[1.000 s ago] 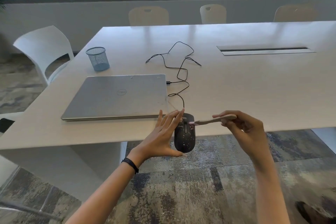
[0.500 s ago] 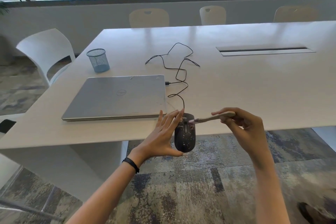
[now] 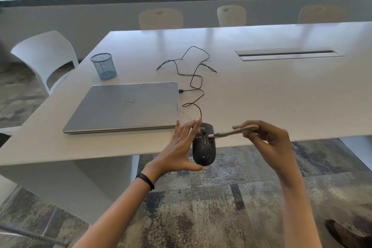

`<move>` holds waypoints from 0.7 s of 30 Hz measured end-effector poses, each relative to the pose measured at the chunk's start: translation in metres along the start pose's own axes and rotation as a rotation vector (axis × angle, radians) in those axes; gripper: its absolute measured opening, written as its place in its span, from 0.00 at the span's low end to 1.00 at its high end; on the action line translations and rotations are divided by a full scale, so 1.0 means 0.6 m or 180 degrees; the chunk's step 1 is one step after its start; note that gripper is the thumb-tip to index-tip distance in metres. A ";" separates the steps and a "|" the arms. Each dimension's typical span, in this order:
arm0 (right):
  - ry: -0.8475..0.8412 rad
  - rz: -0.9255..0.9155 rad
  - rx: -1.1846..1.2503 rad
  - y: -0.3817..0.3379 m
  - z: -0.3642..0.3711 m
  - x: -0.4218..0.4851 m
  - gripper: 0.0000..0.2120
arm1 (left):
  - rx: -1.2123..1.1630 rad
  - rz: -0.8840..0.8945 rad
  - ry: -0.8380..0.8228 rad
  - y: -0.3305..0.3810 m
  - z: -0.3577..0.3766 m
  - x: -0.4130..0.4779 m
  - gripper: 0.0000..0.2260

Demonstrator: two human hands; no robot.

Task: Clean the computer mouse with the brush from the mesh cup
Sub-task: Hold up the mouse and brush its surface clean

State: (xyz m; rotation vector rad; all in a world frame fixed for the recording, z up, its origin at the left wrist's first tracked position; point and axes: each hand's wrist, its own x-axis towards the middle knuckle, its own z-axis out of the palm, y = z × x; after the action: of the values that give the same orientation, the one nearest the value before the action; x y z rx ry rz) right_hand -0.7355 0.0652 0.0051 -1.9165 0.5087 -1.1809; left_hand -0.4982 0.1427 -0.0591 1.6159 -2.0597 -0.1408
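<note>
Computer mouse [image 3: 204,147]: black, oval, flecked with pale specks.

Matt black plastic mouse [image 3: 204,148] w/ pale specks, by brushed-metal laptop [image 3: 124,105] on smooth, semi-gloss table [image 3: 261,96]; wire-mesh cup [image 3: 103,66] beyond laptop.

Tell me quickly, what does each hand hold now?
Left hand: closed on the mouse, off the table.
Right hand: closed on the brush.
</note>
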 end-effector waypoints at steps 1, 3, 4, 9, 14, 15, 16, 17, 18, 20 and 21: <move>-0.0035 -0.0011 -0.0002 0.000 -0.001 0.000 0.09 | 0.0005 0.0002 -0.0003 0.001 0.000 0.000 0.57; -0.0017 -0.0015 0.0063 0.002 -0.004 -0.001 0.09 | 0.0016 0.0005 -0.0006 0.002 0.000 0.000 0.56; -0.0005 -0.0014 0.0111 0.003 -0.006 -0.001 0.09 | 0.0021 0.0009 -0.0004 0.002 -0.001 0.000 0.56; 0.0018 0.0042 0.0283 0.009 -0.009 -0.004 0.06 | 0.0039 0.0016 0.0006 0.005 -0.004 0.001 0.55; -0.0079 0.0026 0.0220 0.015 -0.014 -0.005 0.08 | 0.0041 0.0018 0.0014 0.005 -0.005 0.001 0.55; -0.0079 0.0021 0.0200 0.017 -0.015 -0.006 0.08 | 0.0040 0.0009 0.0017 0.004 -0.004 0.001 0.55; -0.0042 0.0016 0.0181 0.019 -0.015 -0.006 0.08 | 0.0030 -0.0001 0.0022 0.002 -0.004 0.000 0.55; 0.0045 0.0010 0.0141 0.021 -0.014 -0.006 0.08 | 0.0015 -0.0012 0.0032 0.001 -0.004 -0.001 0.56; 0.0160 -0.0012 0.0057 0.025 -0.013 -0.004 0.08 | 0.0000 -0.0022 0.0048 0.000 -0.003 -0.002 0.56; 0.0327 -0.0090 -0.0211 0.036 -0.007 0.000 0.07 | -0.0034 -0.0044 0.0078 -0.004 -0.003 -0.003 0.56; 0.0336 -0.0134 -0.0355 0.042 -0.001 0.003 0.08 | -0.0052 -0.0054 0.0081 -0.006 -0.002 -0.004 0.55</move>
State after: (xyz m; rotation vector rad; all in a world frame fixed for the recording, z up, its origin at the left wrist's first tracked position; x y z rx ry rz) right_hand -0.7335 0.0487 -0.0142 -1.9746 0.6045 -1.3107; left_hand -0.4941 0.1440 -0.0599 1.6177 -2.0212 -0.1420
